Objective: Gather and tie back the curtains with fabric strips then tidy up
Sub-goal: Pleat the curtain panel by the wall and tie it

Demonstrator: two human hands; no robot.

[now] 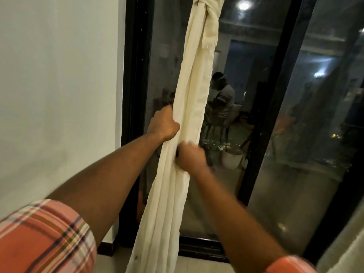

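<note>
A cream curtain (192,91) hangs gathered into a narrow bundle in front of a dark glass door. Near the top a cream fabric strip (208,20) is knotted around it, with a fringed end hanging down on the right. My left hand (163,123) grips the bundle's left edge at mid-height. My right hand (190,157), slightly blurred, grips the bundle's right edge just below the left hand. The curtain's lower part (157,223) trails down to the floor between my forearms.
A white wall (59,95) stands to the left of the black door frame (132,95). The glass (295,134) reflects a room and a person. A white pot (231,158) shows beyond the glass. Another pale fabric edge (346,253) sits at the lower right.
</note>
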